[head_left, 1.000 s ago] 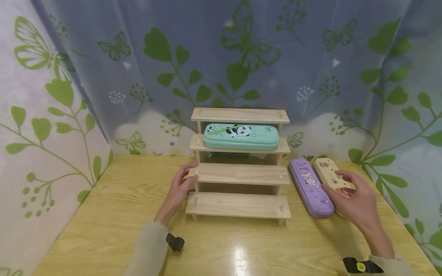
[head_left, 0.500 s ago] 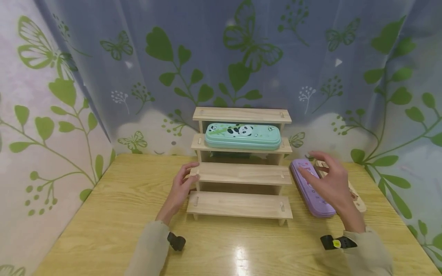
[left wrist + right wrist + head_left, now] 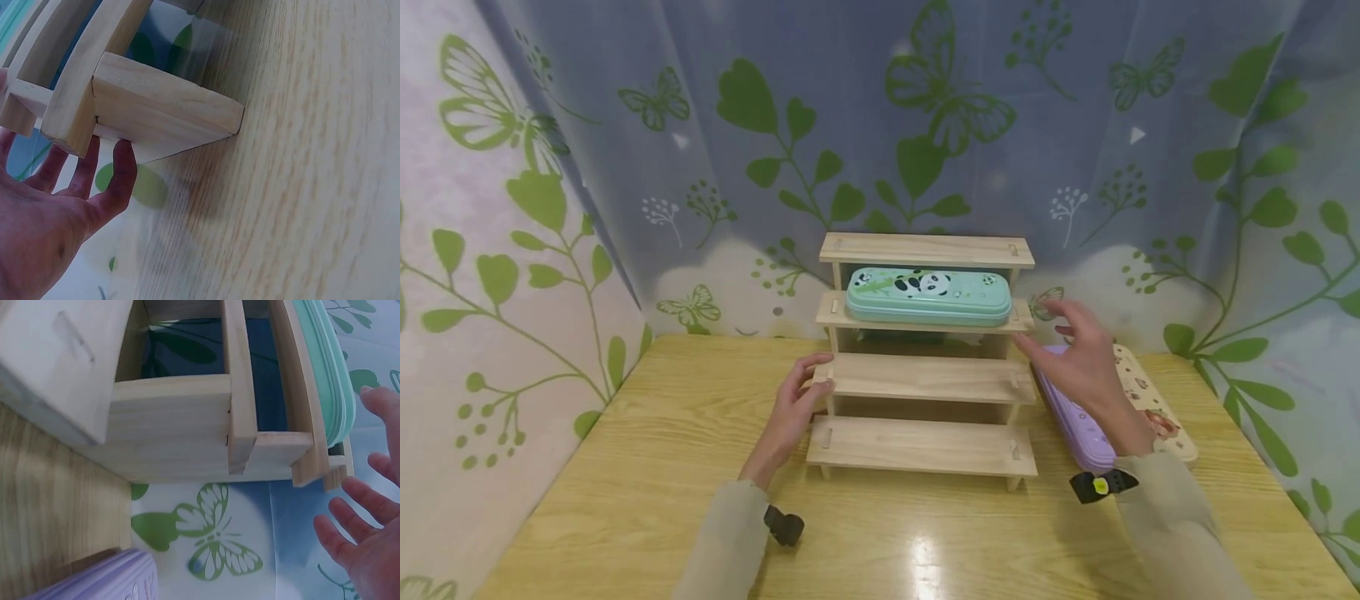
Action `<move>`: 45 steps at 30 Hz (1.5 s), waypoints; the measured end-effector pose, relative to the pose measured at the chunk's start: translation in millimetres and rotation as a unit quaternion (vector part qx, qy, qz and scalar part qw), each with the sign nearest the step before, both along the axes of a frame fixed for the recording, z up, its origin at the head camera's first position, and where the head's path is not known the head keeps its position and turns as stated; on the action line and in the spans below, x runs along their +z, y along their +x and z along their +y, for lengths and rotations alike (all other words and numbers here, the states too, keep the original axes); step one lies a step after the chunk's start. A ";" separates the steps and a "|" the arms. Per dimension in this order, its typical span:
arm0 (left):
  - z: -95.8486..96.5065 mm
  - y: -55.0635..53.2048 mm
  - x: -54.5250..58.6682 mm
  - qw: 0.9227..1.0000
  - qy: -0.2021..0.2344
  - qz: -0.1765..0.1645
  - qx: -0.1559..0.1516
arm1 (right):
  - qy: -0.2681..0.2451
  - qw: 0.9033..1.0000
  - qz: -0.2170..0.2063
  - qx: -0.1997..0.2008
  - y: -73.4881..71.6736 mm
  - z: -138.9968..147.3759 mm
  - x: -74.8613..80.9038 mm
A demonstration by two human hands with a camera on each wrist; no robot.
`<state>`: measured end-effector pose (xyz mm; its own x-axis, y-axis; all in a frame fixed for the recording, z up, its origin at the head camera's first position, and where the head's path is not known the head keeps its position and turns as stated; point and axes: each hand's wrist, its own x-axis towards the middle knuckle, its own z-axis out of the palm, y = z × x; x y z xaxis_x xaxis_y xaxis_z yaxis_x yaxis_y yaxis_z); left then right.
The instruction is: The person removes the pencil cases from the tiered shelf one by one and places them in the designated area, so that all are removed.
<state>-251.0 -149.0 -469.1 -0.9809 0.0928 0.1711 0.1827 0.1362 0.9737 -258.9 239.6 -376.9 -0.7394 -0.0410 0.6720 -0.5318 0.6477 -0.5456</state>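
Note:
A four-tier wooden shelf [image 3: 921, 375] stands on the table. My left hand [image 3: 786, 408] holds the left end of its third board from the top; the left wrist view shows the fingers bent against the shelf's side. A mint-green panda pencil case [image 3: 928, 298] lies lengthwise on the second board from the top. Beside that board's right end hovers my right hand [image 3: 1082, 367], thumb and fingers spread, holding nothing. In the right wrist view its fingertips are near the mint case's end [image 3: 334, 394], apparently apart from it.
Right of the shelf, a purple pencil case [image 3: 1078, 429] and a cream pencil case [image 3: 1150, 396] lie side by side on the wooden table [image 3: 700, 433]. My right forearm partly covers the purple one. A patterned curtain [image 3: 850, 100] hangs behind.
My right hand has left the cream pencil case and moved left and away over the purple one to the shelf's right side. The left hand keeps its hold on the shelf.

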 end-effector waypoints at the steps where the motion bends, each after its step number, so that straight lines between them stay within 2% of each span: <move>1: -0.1 -0.1 0.3 1.000 0.000 0.001 0.001 | -0.002 1.000 -0.004 0.006 -2.6 -1.8 1.1; 7: -0.9 -0.6 1.7 1.000 0.000 0.006 0.003 | 0.004 0.999 -0.040 0.024 -15.7 -12.6 9.3; 14: 0.3 -0.2 0.9 1.000 0.009 0.001 -0.003 | 0.035 0.995 -0.089 0.016 -26.9 -22.0 15.7; 19: 2.0 0.2 0.2 1.000 0.003 0.008 -0.002 | 0.042 0.994 -0.097 0.006 -32.3 -24.7 13.7; 24: 1.4 0.4 0.2 1.000 0.002 0.011 0.003 | 0.030 0.994 -0.105 0.002 -32.5 -27.1 14.1; 31: 0.2 -0.1 0.4 1.000 0.002 0.010 -0.002 | 0.024 0.991 -0.131 0.006 -24.5 -27.9 18.5; 36: -0.3 0.1 1.6 1.000 0.002 0.008 -0.005 | 0.005 0.989 -0.143 0.035 -23.4 -27.8 17.8; 41: -0.7 0.2 1.0 1.000 0.000 0.006 -0.006 | -0.041 0.982 -0.167 0.079 -26.9 -28.3 15.3; 45: -0.7 0.5 0.3 1.000 -0.004 0.001 -0.004 | -0.054 0.977 -0.189 0.087 -26.6 -28.2 16.6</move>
<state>-250.5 -149.7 -468.8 -0.9797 0.1027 0.1721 0.1857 0.1422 0.9723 -285.5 211.3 -360.4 -0.9238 -0.1319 0.3595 -0.3757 0.4934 -0.7845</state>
